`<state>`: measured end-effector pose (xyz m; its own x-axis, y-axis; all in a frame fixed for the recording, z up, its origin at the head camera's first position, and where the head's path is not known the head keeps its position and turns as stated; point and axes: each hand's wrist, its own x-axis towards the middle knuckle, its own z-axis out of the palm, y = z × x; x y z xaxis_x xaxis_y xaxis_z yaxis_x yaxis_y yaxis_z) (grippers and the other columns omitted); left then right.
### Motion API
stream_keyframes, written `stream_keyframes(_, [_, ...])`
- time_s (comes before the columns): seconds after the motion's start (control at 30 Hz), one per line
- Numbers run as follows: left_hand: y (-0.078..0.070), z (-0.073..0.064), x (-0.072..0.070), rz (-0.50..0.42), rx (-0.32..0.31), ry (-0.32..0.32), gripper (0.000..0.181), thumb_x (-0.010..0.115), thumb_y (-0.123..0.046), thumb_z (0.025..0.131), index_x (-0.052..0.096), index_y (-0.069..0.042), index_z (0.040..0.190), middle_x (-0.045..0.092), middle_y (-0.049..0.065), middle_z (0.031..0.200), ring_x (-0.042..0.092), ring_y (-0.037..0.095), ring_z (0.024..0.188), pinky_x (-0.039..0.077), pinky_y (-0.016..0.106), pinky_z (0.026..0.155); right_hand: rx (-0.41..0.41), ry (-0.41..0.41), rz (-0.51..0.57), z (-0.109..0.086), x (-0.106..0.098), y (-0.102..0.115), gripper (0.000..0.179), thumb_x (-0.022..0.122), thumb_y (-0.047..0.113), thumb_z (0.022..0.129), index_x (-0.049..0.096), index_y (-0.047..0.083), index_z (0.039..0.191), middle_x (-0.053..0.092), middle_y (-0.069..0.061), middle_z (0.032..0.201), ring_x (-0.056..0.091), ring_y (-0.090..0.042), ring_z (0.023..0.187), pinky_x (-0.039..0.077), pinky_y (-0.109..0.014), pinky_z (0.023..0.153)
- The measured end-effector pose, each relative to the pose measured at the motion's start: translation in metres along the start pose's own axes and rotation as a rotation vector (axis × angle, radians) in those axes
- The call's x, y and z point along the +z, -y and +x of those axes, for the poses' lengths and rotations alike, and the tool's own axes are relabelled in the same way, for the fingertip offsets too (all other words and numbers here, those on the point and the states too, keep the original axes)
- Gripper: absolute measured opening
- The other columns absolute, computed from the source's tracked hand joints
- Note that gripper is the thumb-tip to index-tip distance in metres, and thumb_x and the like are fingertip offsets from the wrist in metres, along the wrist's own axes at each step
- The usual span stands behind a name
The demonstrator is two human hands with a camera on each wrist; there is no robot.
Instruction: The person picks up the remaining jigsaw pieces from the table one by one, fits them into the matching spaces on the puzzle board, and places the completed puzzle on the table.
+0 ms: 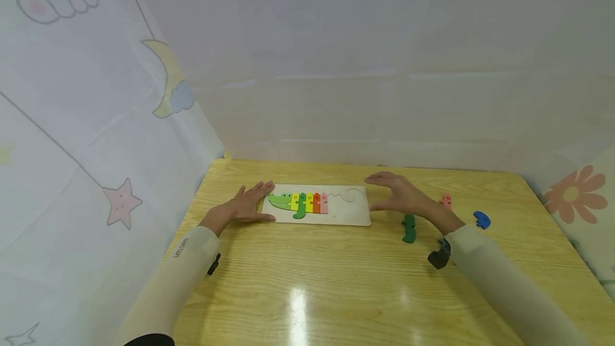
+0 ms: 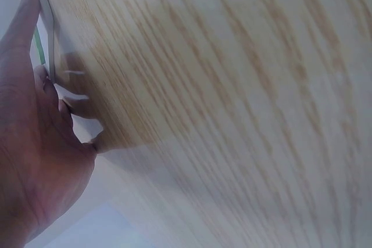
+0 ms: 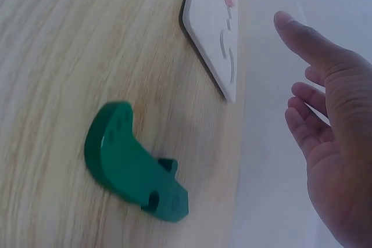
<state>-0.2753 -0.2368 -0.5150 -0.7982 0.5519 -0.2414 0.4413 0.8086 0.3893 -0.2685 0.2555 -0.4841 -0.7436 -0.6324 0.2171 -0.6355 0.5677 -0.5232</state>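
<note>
A pale wooden puzzle board (image 1: 349, 212) lies flat on the table. Fitted on its left and middle part are a green crocodile head (image 1: 281, 201) and a row of yellow, green, orange and pink body pieces (image 1: 309, 203); engraved lines mark the bare right part. My left hand (image 1: 248, 204) rests at the board's left end, fingers along the far corner and thumb at the near corner. Beyond the right end, my right hand (image 1: 397, 193) is held apart from the board, thumb and fingers spread, with nothing in it. Close below that hand lies a dark green leg piece (image 3: 131, 164).
On the right of the wooden table (image 1: 346, 276) lie a blue tail-shaped piece (image 1: 482, 220) and a pink piece (image 1: 446, 200), the latter partly behind the right forearm. White printed sheets (image 1: 336, 95) stand along the table's back and sides.
</note>
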Motion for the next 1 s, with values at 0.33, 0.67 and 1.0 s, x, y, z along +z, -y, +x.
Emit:
stream_keyframes(0.33, [0.0, -0.001, 0.001, -0.006, 0.001, -0.001, 0.107, 0.071, -0.062, 0.095, 0.015, -0.012, 0.172, 0.011, 0.011, 0.178, 0.008, 0.037, 0.164, 0.0, 0.073, 0.125, 0.014, -0.028, -0.042, -0.019, -0.014, -0.01, 0.078, 0.093, 0.03, 0.083, 0.061, -0.001, 0.147, 0.06, -0.023, 0.146, 0.056, -0.047, 0.133, 0.052, -0.066, 0.101])
stream_keyframes(0.67, [0.001, -0.001, 0.0, -0.014, 0.004, -0.005, 0.109, 0.072, -0.062, 0.095, 0.015, -0.01, 0.171, 0.011, 0.013, 0.178, 0.008, 0.038, 0.164, -0.001, 0.073, 0.125, 0.003, -0.046, -0.054, -0.04, -0.028, -0.019, 0.076, 0.093, 0.025, 0.083, 0.06, -0.005, 0.146, 0.06, -0.026, 0.144, 0.056, -0.05, 0.13, 0.054, -0.066, 0.096])
stream_keyframes(1.0, [0.001, 0.001, 0.001, -0.008, 0.011, -0.009, 0.11, 0.069, -0.067, 0.094, 0.016, -0.011, 0.171, 0.011, 0.013, 0.178, 0.008, 0.038, 0.164, -0.001, 0.073, 0.125, 0.072, -0.026, -0.081, -0.056, -0.039, -0.03, 0.079, 0.092, 0.029, 0.084, 0.058, -0.004, 0.148, 0.057, -0.029, 0.147, 0.054, -0.051, 0.133, 0.051, -0.069, 0.099])
